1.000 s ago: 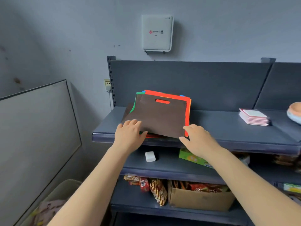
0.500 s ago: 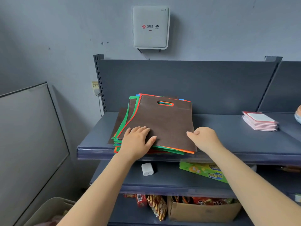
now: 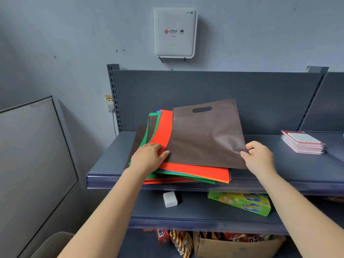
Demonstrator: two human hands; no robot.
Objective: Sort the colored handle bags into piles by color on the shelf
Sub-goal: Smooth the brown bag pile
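Since the earlier frame, the top brown bag [image 3: 206, 135] had slid rightward off the stack, uncovering a broad strip of the red bag [image 3: 163, 131] beneath it. At the left end of the shelf [image 3: 290, 170], the mixed stack [image 3: 186, 174] of brown, green, blue, red and orange bags lay fanned near the front edge. The left hand [image 3: 149, 157] rested on the stack's front left part, fingers straight and pressing down on the red bag. The brown bag lay partly over the stack's right side, its handle cut-out toward the shelf's back panel, its long sides running front to back. The right hand [image 3: 258, 157] pinched the bag's front right corner between thumb and curled fingers. The bag lay leftward of that grip; open shelf lay to its right, before a pink stack [image 3: 303, 142] near the right end. The right hand seemed nearer to carry it there.
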